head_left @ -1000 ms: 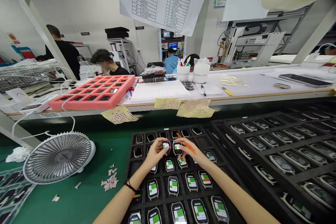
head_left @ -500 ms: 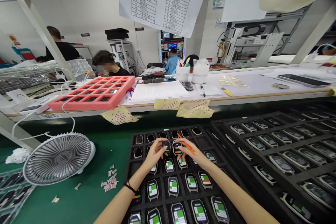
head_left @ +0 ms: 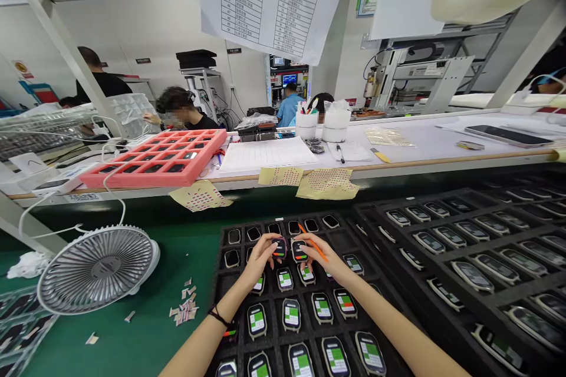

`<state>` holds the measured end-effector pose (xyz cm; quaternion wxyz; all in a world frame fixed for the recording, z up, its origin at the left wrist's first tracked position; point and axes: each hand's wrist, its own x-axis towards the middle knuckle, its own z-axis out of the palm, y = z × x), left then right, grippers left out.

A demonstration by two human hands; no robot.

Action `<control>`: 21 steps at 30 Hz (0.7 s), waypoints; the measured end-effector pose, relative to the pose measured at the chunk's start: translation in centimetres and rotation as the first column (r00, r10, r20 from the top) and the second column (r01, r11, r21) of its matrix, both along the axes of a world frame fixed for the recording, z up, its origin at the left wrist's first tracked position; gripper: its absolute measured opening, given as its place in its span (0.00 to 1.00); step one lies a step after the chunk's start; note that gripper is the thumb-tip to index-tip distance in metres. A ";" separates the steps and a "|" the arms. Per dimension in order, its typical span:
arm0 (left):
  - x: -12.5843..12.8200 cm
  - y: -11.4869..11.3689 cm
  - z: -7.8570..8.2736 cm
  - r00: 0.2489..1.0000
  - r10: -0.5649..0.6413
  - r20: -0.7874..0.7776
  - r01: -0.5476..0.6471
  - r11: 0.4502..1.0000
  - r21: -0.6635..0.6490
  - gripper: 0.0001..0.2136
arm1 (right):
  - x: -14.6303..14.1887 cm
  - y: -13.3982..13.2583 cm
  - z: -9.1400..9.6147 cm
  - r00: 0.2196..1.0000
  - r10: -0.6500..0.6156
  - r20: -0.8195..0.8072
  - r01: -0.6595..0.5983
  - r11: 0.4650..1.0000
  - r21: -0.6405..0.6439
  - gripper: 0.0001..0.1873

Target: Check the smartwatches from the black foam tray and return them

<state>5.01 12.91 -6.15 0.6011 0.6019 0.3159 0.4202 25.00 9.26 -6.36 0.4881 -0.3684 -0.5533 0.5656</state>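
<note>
Black foam tray [head_left: 220, 306] lies directly under both hands, its pockets holding rows of watches [head_left: 291, 314] with green and white screens. Pockets along its far edge hold dark units.

Left hand [head_left: 260, 262] holds one dark-screened watch [head_left: 279, 248], pinched at its edges between thumb and curled fingers. Right hand [head_left: 321, 257] pinches a second watch [head_left: 299, 251] the same way, fingers close together. Both held watches sit just above the tray's upper rows, near each other, at 12 o'clock from the wrists. Orange stylus [head_left: 315, 248] crosses the right hand's fingers; whether it is gripped or only resting there cannot be determined.

Second black tray [head_left: 442, 210] of watches stands at 3 o'clock, just beside the first. White desk fan [head_left: 98, 270] sits at 9 o'clock on green bench mat [head_left: 132, 336], with paper scraps [head_left: 183, 308] between fan and tray. Red tray [head_left: 154, 156] rests at 11 o'clock on white shelf [head_left: 411, 144]. Yellow perforated sheets [head_left: 327, 184] hang over the shelf edge at 12 o'clock. Co-worker [head_left: 186, 109] in a black shirt works beyond the shelf at 11 o'clock.
</note>
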 end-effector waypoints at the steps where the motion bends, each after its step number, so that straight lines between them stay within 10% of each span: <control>1: 0.0 0.0 0.0 1.000 0.001 0.001 -0.001 1.000 -0.004 0.18 | 0.0 -0.1 0.2 1.000 0.000 -0.002 0.000 1.000 -0.002 0.16; 21: 0.0 0.3 -0.6 1.000 0.014 -0.008 -0.013 0.999 0.029 0.18 | 0.1 -0.1 0.3 1.000 -0.016 0.022 0.015 1.000 0.024 0.17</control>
